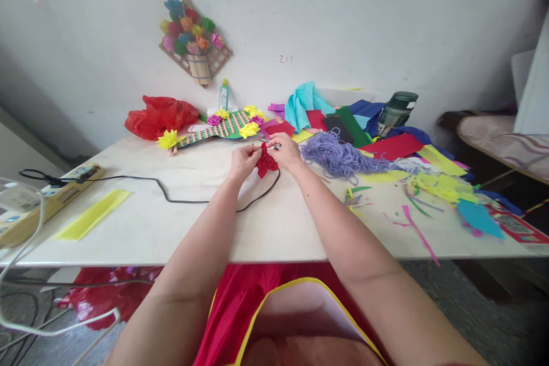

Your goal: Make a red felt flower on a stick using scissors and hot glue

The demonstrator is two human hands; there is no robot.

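Both my hands meet above the middle of the white table. My left hand pinches the left side of a small red paper flower. On the flower's right side my right hand is closed, and a small dark tool tip shows at its fingers. A black cable loops on the table just under the flower.
Behind lie a green woven paper piece with yellow and purple flowers, a red plastic bag, a glue bottle, lilac yarn, coloured paper sheets and scraps. At left sit a yellow strip and a power strip.
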